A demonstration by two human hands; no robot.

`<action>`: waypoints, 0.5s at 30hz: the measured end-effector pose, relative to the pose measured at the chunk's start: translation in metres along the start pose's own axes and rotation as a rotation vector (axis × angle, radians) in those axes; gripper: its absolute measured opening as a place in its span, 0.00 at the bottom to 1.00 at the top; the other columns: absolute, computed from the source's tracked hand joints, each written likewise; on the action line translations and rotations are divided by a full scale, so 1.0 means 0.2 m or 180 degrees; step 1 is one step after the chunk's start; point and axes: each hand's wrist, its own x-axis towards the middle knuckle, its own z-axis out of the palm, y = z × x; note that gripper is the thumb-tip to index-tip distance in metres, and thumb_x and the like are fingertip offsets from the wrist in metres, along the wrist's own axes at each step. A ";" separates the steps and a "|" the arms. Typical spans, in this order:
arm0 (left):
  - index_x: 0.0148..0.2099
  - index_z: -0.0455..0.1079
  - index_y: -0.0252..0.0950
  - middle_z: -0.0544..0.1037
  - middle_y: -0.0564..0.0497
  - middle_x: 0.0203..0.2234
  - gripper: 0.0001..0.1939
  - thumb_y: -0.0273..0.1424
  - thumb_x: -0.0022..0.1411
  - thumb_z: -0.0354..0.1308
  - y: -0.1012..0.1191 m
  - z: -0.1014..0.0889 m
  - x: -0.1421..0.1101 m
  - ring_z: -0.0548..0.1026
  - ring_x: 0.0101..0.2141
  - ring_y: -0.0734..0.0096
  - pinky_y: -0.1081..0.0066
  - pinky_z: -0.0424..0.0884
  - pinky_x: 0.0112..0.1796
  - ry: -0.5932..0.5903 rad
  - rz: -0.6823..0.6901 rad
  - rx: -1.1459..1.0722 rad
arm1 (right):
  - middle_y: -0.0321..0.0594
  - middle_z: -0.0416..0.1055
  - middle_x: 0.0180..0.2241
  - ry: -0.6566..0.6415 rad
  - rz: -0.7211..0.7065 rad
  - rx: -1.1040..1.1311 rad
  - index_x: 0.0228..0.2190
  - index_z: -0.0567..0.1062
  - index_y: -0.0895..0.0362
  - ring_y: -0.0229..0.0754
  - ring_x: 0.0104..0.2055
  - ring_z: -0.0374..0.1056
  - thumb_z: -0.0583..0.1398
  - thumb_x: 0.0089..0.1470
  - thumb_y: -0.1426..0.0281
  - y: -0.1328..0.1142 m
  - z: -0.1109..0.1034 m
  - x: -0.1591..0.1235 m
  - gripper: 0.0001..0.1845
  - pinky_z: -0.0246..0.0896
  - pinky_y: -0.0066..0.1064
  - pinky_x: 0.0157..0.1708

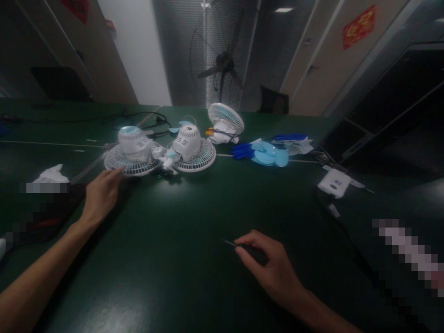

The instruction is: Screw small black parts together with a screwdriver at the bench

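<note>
My left hand [103,190] reaches forward, fingertips at the near-left rim of a white fan head [133,145] lying grille-down; I cannot tell whether they touch it. Those fingers look stretched out and slightly bent. Over the table's middle, my right hand [268,259] is closed around a screwdriver [229,243]; its thin metal shaft points left and the palm mostly hides its handle. A second fan head [188,145] lies grille-down to the right of the first, with small white parts [168,157] between them. Behind stands a tilted small fan [224,122] with a dark cord.
Light-blue fan blades [269,154] and blue gloves [242,150] lie on the green table [166,268]. At right is a white box-like part [334,182] with a dark cable. Crumpled white material [52,175] lies at left. A large standing fan [225,62] is beyond the table.
</note>
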 end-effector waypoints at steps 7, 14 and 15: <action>0.61 0.73 0.36 0.82 0.46 0.50 0.23 0.42 0.70 0.55 0.00 0.01 -0.03 0.81 0.47 0.58 0.66 0.76 0.49 0.0131 -0.0306 -0.0420 | 0.37 0.78 0.36 0.0006 0.0005 0.0018 0.41 0.79 0.52 0.44 0.37 0.75 0.62 0.64 0.70 0.00 0.01 0.00 0.05 0.67 0.34 0.37; 0.58 0.73 0.34 0.81 0.43 0.51 0.23 0.42 0.68 0.57 0.02 0.01 -0.03 0.80 0.49 0.57 0.67 0.75 0.49 0.0135 -0.0379 -0.0558 | 0.38 0.78 0.36 -0.0030 0.0025 0.0054 0.41 0.80 0.53 0.43 0.36 0.75 0.62 0.64 0.71 -0.01 0.01 0.00 0.05 0.67 0.34 0.36; 0.58 0.73 0.35 0.81 0.43 0.51 0.23 0.43 0.68 0.57 0.03 0.01 -0.03 0.80 0.49 0.57 0.66 0.75 0.50 0.0134 -0.0400 -0.0565 | 0.38 0.78 0.36 -0.0028 0.0026 0.0049 0.40 0.80 0.53 0.43 0.36 0.75 0.62 0.64 0.71 -0.01 0.01 0.00 0.05 0.67 0.34 0.36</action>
